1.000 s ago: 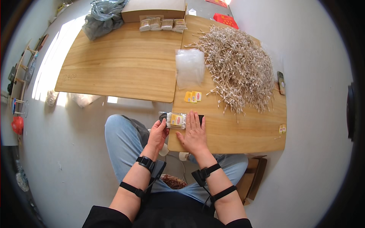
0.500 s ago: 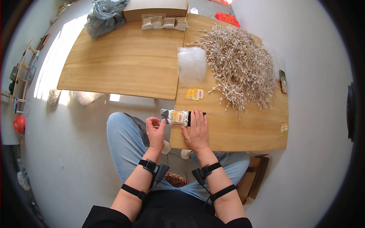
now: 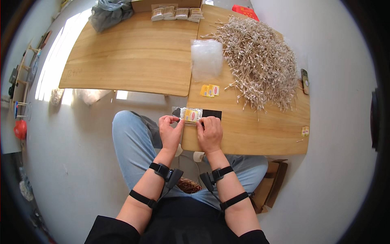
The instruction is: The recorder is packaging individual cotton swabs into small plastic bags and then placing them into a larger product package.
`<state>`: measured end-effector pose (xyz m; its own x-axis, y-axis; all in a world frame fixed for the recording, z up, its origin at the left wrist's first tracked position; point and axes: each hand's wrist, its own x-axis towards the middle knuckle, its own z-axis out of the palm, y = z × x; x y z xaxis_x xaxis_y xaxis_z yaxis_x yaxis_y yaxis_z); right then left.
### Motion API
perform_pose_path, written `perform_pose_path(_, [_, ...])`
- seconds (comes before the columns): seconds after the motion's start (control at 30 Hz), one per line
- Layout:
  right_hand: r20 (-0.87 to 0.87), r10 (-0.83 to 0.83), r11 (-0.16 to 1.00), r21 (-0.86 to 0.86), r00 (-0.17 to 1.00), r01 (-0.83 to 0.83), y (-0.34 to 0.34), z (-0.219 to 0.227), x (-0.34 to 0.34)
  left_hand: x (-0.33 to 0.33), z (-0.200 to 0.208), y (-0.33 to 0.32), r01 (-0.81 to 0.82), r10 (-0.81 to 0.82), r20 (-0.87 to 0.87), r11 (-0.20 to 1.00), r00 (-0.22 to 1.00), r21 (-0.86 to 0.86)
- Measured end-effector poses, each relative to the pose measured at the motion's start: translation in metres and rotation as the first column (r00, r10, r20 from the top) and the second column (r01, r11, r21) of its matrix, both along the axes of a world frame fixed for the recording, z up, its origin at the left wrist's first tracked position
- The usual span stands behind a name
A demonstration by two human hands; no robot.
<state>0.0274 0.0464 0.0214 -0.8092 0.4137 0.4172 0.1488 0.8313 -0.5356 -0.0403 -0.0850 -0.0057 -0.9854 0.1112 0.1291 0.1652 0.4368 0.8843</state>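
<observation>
Swab pack (image 3: pixel 191 116): it is lying at the near left edge of the worktop (image 3: pixel 252 136), its left end reaching over this edge; a black flat piece (image 3: pixel 213 114) is showing beyond its right end.
Left hand (image 3: pixel 170 131): the thumb and fingers are bending at the pack's near left corner; I cannot tell if the grip is pinching or only touching.
Right hand (image 3: pixel 210 132): its fingers are curling at the near right corner; how firmly this grip is holding, I cannot tell.
Adjusting step: both hands are, it seems, straightening the pack and its clear film.
Next move: it is probably calling for light, even pressure from both sides, so that the swabs are not slipping out of line.
Pack contents: white-tipped swabs are lying side by side, with a yellow card facing up among them.
Clear bags (image 3: pixel 207 61): they are lying flat in a stack.
Finished-looking packs (image 3: pixel 182 14): they are sitting in a row at the far side, holding swabs.
Grey bag (image 3: pixel 109 17): it is hiding its contents.
Loose swabs (image 3: pixel 260 61): they are forming a big heap, outside any container.
</observation>
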Motion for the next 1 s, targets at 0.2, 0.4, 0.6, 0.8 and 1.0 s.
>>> perform_pose_path(0.2, [-0.018,-0.006,1.0,-0.02,1.0,0.006,0.001,0.002,-0.003,-0.002,0.001,0.003,-0.035,0.028,0.122,0.998,0.992,0.051])
perform_pose_path(0.4, [-0.007,-0.012,0.999,-0.045,1.0,0.011,0.0,0.001,-0.001,-0.002,-0.007,0.003,-0.027,0.025,0.072,1.0,0.997,0.017])
perform_pose_path(0.6, [-0.008,-0.018,0.997,-0.072,1.0,0.018,0.001,0.0,-0.001,0.0,0.0,0.003,-0.017,0.017,0.044,1.0,0.999,0.009])
perform_pose_path(0.8, [-0.032,-0.02,0.997,-0.08,0.999,0.017,0.002,-0.002,-0.002,-0.002,0.002,0.004,0.005,-0.007,-0.062,1.0,0.998,-0.025])
perform_pose_path(1.0, [0.001,-0.056,0.985,-0.164,0.998,0.055,0.002,-0.003,0.003,-0.004,0.004,0.003,0.019,-0.023,-0.066,0.998,0.998,-0.06])
